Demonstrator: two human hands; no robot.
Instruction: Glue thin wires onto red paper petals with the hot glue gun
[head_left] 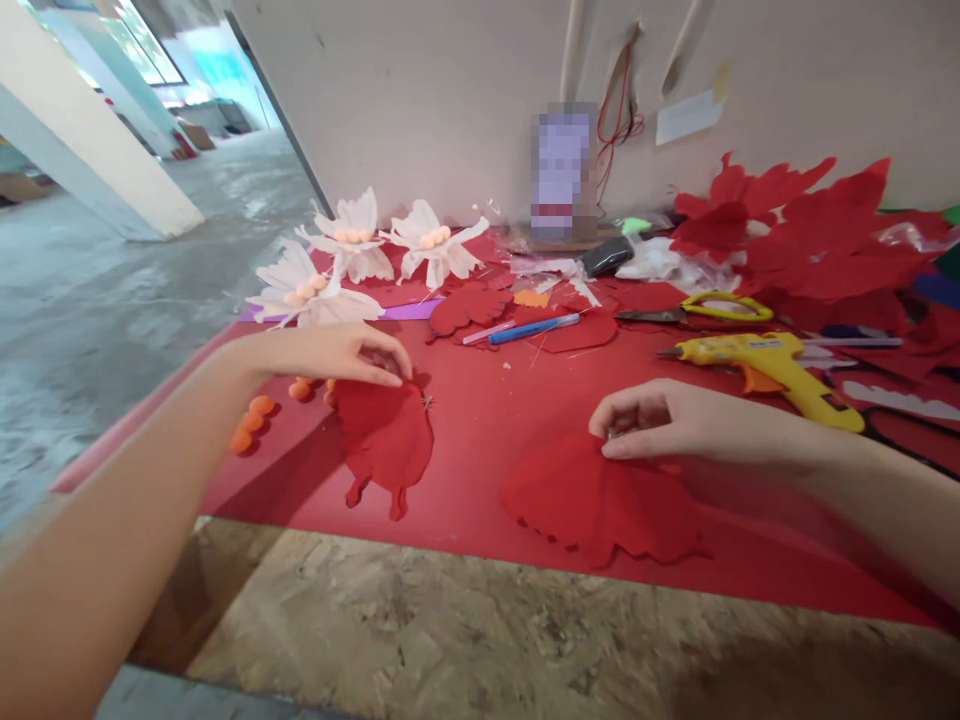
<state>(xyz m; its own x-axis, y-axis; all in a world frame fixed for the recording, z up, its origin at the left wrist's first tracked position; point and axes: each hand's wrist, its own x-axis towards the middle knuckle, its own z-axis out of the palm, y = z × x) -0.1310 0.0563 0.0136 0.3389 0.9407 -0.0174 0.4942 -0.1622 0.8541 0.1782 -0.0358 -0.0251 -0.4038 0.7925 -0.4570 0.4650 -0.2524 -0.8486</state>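
My left hand (367,352) pinches the upper edge of a red butterfly-wing-shaped cutout (386,435), which has two small tails at its lower end. To the right, my right hand (637,418) holds the gathered top of a wider red scalloped cutout (600,500) between thumb and fingers. That piece fans out downward over the red table surface (465,460). Orange pompoms (251,425) lie just left of the left-hand piece. Beyond my right hand rests a yellow glue gun (757,360), with yellow-handled scissors (720,308) behind it.
White butterfly shapes with orange pompom bodies (435,240) stand at the back left. A blue pen (532,328) lies mid-table beside red scalloped cutouts (469,312). Red cut pieces (817,230) pile up at the back right. A blurred-out phone-like object (561,170) leans against the wall.
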